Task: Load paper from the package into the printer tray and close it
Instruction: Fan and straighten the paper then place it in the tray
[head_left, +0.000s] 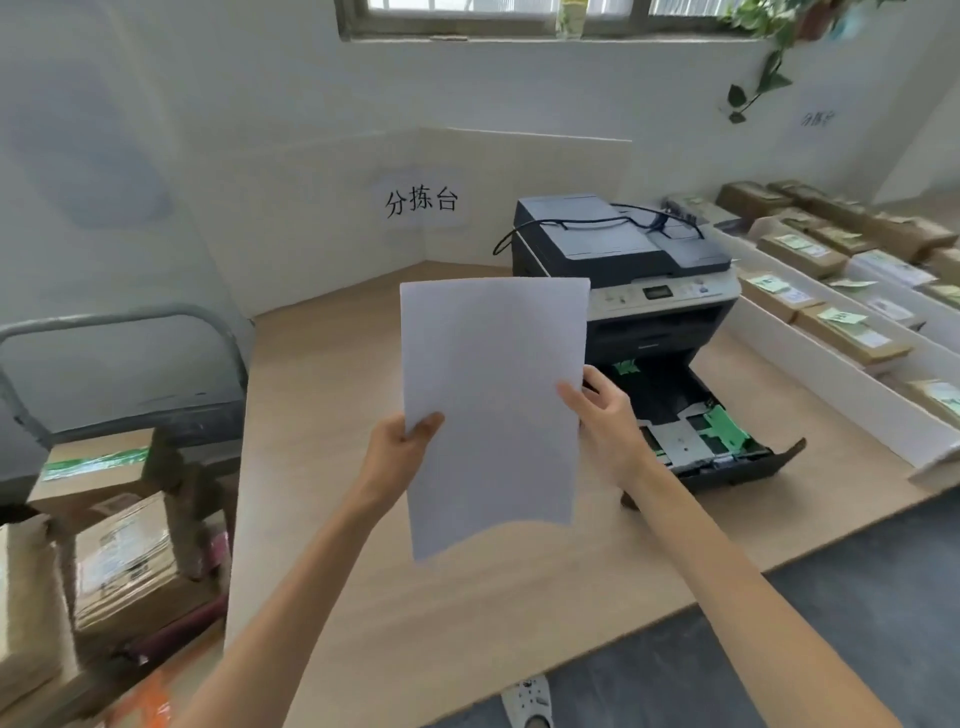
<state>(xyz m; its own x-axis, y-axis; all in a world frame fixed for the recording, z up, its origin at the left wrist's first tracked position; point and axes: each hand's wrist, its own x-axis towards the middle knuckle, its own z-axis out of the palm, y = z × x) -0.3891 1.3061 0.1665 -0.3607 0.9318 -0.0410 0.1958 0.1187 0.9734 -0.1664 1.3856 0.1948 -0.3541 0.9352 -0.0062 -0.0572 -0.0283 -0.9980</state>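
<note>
Both my hands — left (402, 441), right (605, 415) — have fingers clamped on the paper (493, 405), perhaps several sheets, left of the printer's (623, 270) open tray (727, 457).

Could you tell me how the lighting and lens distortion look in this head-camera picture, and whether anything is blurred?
In the head view, soft daylight comes from the window; the paper, held up by the left hand and right hand, casts only faint shadow. Wide-angle bending curves the table edge and the cart handle. The wall at far left looks smeared; the boxes are soft.
</note>
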